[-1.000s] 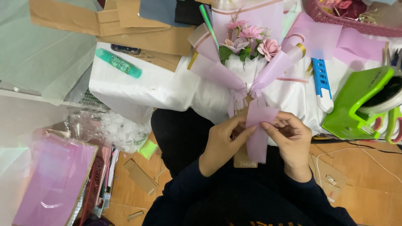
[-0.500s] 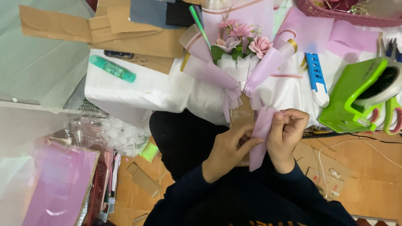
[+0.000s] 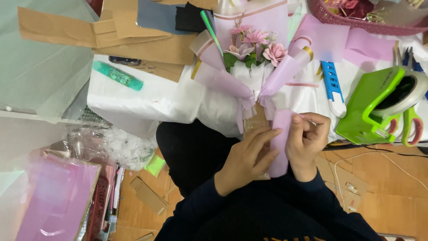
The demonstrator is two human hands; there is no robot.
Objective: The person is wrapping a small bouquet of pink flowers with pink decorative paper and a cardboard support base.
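Both hands meet at the foot of the bouquet, which lies flat on the table with its blooms at twelve o'clock, so the stem end reaches the lap. The left hand lies flat, fingers pressed together, bracing the pink paper strip from nine o'clock; the right hand pinches the strip's upper edge, seemingly to keep it taut round the brown stem wrap. The strip is pale lilac-pink, matte, folded lengthwise (its lower end hidden). A green tape dispenser waits at three o'clock
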